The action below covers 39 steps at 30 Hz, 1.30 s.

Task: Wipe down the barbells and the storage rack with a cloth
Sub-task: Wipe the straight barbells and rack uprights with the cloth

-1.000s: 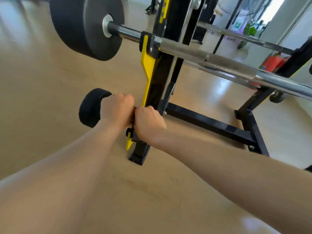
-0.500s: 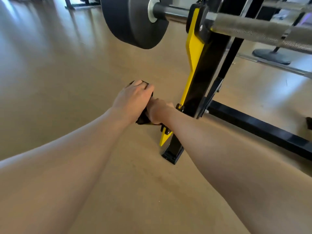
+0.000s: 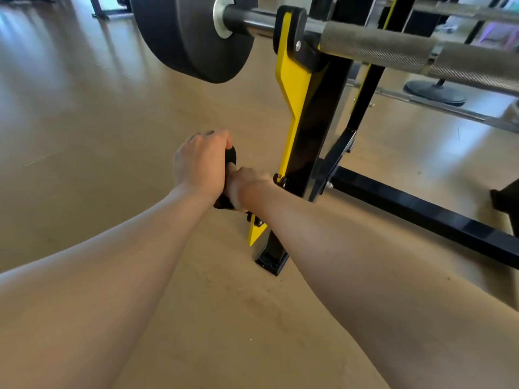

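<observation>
Honestly couldn't read anything here. No brand, number or label was legible on the weight plate (image 3: 182,37), the barbell (image 3: 376,47) or the yellow-and-black rack upright (image 3: 321,113), all plain as far as I saw.

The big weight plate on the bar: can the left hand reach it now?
Probably yes. The weight plate hangs above the left hand with only open air between, but that hand grips a small black disc and must release it first.

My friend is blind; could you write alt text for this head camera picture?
Two bare hands meet low beside a black-and-yellow rack upright: the left hand grips a small black round part, the right hand touches it. Above, a barbell with a black plate rests on the rack.
</observation>
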{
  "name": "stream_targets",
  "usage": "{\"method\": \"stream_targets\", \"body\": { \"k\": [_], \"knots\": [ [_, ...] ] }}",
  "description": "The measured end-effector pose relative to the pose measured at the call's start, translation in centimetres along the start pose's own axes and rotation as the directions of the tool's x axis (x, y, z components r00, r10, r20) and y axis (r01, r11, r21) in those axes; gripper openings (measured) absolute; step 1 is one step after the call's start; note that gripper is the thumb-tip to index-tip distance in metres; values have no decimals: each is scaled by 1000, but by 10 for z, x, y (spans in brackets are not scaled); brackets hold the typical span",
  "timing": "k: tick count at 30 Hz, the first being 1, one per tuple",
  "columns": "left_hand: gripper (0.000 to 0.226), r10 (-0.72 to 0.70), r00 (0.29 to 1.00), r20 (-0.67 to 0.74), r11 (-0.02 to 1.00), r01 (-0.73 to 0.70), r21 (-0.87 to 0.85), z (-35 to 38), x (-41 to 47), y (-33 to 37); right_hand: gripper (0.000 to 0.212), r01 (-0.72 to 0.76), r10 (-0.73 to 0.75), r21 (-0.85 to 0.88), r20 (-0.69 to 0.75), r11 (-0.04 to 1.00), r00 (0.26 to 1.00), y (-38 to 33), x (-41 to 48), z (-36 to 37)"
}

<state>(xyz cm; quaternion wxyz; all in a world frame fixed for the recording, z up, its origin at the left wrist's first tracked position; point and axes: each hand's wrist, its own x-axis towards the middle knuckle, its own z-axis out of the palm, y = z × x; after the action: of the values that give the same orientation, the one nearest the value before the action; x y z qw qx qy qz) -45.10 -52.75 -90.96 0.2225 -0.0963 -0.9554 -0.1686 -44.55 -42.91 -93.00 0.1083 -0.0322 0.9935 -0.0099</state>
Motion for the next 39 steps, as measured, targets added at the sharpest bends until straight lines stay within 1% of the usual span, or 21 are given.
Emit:
{"method": "stream_targets", "body": {
  "k": [1, 3, 4, 6, 7, 8, 11, 14, 16, 17, 19, 21, 24, 27, 29, 32, 34, 35, 37, 38, 39],
  "knots": [
    [38, 9, 1000, 16, 1000, -10, 12, -1, -2, -1, 43, -38, 39, 32, -51, 999, 998, 0, 1, 1],
    [39, 36, 998, 48, 999, -37, 10, -3, -4, -4, 25, -83, 90, 88, -80, 993, 993, -1, 3, -2],
    [40, 64, 996, 62, 998, -65, 6, -3, -5, -7, 18, -82, 91, 110, -74, 990, 993, 0, 3, -4],
    [41, 167, 980, 109, 984, -173, 43, -2, -7, -13, 10, -12, 26, 135, -101, 991, 994, 3, -1, -4],
    [40, 224, 965, 135, 968, -236, 80, 0, -8, -16, 9, 31, -16, 132, -117, 991, 993, 7, -8, -1],
    [39, 264, 952, 153, 954, -281, 103, 2, -9, -17, 16, 77, -55, 156, -137, 985, 989, 13, -19, 3],
    [29, 331, 930, 159, 936, -345, 71, 6, -9, -9, 46, 168, -131, 244, -164, 955, 978, 36, -66, 4],
    [23, 389, 894, 221, 921, -386, -60, 11, -15, 8, 64, 112, -107, 76, -66, 991, 992, 47, -112, 6],
    [29, 400, 858, 323, 917, -376, -136, 14, -22, 21, 72, -51, 52, -75, 7, 996, 999, 46, -141, 18],
    [32, 397, 837, 377, 918, -365, -156, 15, -24, 26, 72, -119, 124, -144, 27, 982, 992, 46, -152, 29],
    [31, 375, 800, 468, 927, -334, -171, 18, -25, 33, 68, -179, 180, -257, -19, 950, 983, 43, -163, 47],
    [29, 345, 787, 511, 938, -308, -159, 19, -23, 36, 68, -169, 138, -376, -109, 911, 984, 39, -157, 65],
    [16, 311, 757, 575, 947, -297, -121, 21, -23, 36, 72, -178, 87, -417, -228, 891, 970, 39, -133, 78],
    [10, 281, 739, 613, 952, -295, -81, 21, -23, 37, 69, -145, 26, -351, -323, 925, 946, 57, -113, 73],
    [13, 263, 743, 615, 950, -310, -33, 19, -23, 38, 52, -102, -26, -340, -352, 935, 936, 72, -106, 66],
    [19, 238, 748, 620, 948, -317, 20, 17, -24, 44, 32, -75, -28, -257, -377, 964, 926, 79, -98, 58],
    [18, 216, 758, 615, 947, -316, 56, 16, -25, 49, 25, -62, 2, -174, -323, 983, 946, 85, -91, 51],
    [18, 208, 765, 610, 944, -319, 78, 17, -26, 50, 25, -55, 32, -84, -256, 995, 966, 91, -88, 45],
    [20, 205, 775, 597, 937, -331, 108, 17, -26, 53, 25, -48, 56, 189, -41, 981, 998, 105, -86, 27],
    [21, 208, 781, 589, 934, -337, 117, 17, -26, 54, 24, -47, 42, 260, 25, 964, 999, 108, -89, 23],
    [21, 211, 786, 581, 930, -344, 128, 17, -25, 56, 27, -51, 44, 230, 34, 972, 998, 107, -95, 23]
  ]
}}
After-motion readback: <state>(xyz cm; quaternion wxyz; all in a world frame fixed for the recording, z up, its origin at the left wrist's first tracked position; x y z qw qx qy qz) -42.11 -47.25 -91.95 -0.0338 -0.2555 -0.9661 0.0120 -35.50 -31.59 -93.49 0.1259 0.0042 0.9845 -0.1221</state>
